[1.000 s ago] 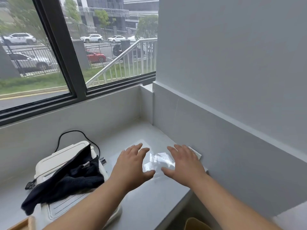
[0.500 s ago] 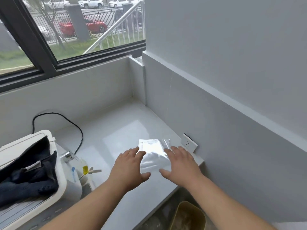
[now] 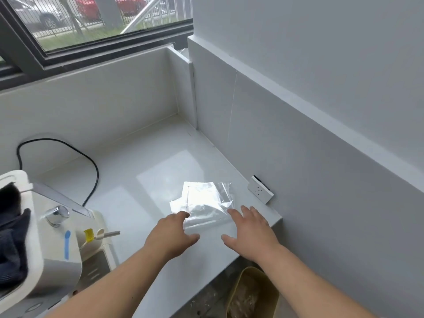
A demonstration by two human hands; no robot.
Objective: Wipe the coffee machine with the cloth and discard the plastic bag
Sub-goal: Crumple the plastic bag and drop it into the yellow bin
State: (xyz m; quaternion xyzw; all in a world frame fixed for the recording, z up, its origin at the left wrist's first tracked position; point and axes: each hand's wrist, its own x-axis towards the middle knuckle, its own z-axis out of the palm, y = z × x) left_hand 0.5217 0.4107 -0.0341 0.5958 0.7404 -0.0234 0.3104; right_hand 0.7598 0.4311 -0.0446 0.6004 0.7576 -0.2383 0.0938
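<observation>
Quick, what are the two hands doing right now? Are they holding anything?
Left hand: open, fingers spread, at the near edge of the plastic bag, nothing gripped.
Right hand: open, fingers spread, at the bag's right side, nothing gripped.

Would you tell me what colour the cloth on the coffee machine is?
Dark navy, nearly black cloth, seen in the head view.

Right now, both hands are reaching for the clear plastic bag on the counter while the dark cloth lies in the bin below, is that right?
Not quite. The head view shows the dark cloth on top of the coffee machine, not in the bin. Both the left hand and the right hand do reach for the clear plastic bag on the counter.
</observation>
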